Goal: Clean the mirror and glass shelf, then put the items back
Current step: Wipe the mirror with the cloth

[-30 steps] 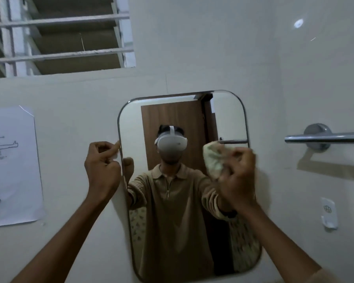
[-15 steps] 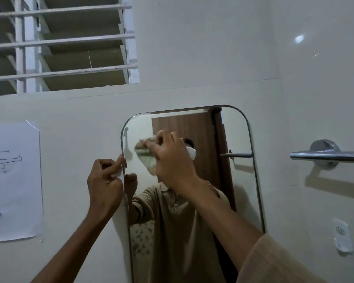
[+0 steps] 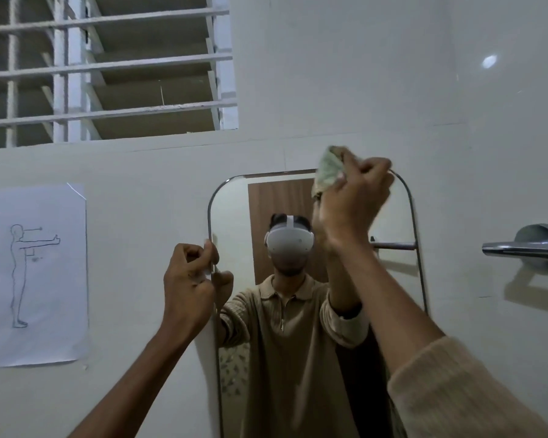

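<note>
- Up at the mirror [image 3: 234, 216] top edge, right hand [image 3: 353, 200] clutches a crumpled cloth [image 3: 328, 170].
- Left hand [image 3: 189, 279] pinches the mirror's left rim, fingers curled.

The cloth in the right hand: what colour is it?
Pale greenish-cream cloth, seen in the head view.
</note>
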